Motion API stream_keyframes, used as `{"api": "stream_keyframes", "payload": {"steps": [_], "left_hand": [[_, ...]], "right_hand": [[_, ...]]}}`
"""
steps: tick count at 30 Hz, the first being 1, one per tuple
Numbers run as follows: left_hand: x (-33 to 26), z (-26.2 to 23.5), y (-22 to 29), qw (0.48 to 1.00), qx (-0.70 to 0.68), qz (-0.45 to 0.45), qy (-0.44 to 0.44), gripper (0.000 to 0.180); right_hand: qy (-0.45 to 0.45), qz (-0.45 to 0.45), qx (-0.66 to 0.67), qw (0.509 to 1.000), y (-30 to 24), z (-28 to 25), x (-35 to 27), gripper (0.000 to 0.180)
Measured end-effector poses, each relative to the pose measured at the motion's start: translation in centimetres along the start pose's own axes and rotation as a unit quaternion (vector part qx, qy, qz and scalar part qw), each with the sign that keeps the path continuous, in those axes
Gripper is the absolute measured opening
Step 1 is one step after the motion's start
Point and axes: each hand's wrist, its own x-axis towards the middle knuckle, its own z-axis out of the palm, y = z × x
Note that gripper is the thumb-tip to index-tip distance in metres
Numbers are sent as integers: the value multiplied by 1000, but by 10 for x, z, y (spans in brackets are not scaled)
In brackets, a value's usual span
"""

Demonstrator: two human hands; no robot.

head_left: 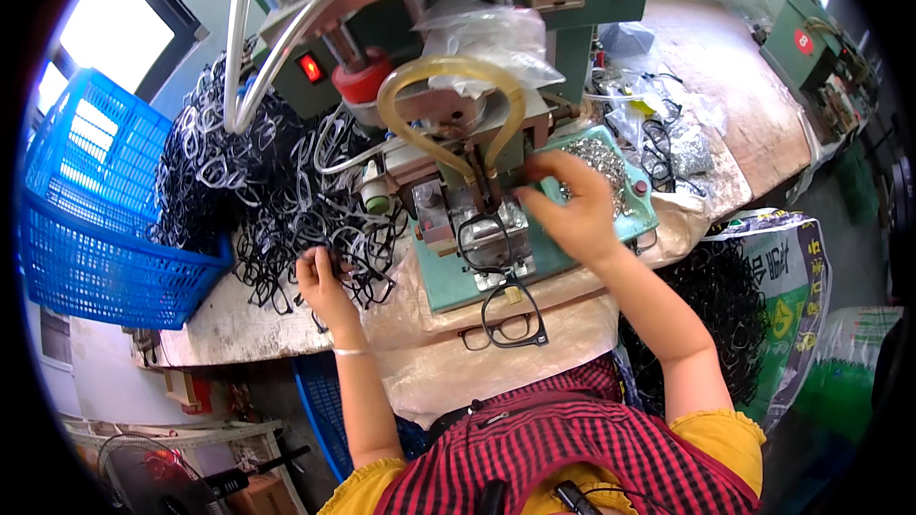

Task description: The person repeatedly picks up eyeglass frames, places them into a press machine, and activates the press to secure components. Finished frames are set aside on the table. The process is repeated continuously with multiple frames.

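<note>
My left hand (327,291) is at the near edge of a tangled heap of black eyeglass frames (277,219), its fingers curled round part of a black frame. My right hand (577,210) reaches to the press's metal fixture (494,246), thumb and forefinger bent close together at its right side. Anything between those fingertips is too small or hidden to make out. One black eyeglass frame (510,279) hangs lengthwise from the fixture, one rim above the other. Behind its lower rim, another frame (468,336) lies on the plastic-covered front edge.
A green tray (641,215) of small metal parts adjoins the press on the right. Blue baskets (114,257) stand at left. A looped yellowish hose (386,100) arches over the fixture. An open sack (787,277) beside black frames stands at lower right.
</note>
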Motion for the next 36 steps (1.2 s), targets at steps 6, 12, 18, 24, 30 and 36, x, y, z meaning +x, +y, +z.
{"api": "stream_keyframes", "payload": {"steps": [6,12,18,24,30,36], "left_hand": [[-26,-6,-11,995,-96,-22,14,19],[-36,91,132,916,-141,301,-225,14],[-30,106,148,941,-108,256,-192,20],[-72,103,115,838,54,401,-366,18],[-75,117,104,761,112,487,-414,23],[-74,112,105,768,107,471,-421,18]], "right_hand": [[63,110,110,986,-3,31,-11,43],[18,156,254,954,-18,34,-9,49],[37,187,275,942,-42,36,-14,51],[-51,-14,-145,988,6,-17,-16,30],[18,21,-388,921,89,-63,-37,15],[-102,-128,-355,921,82,-40,-23,12]]}}
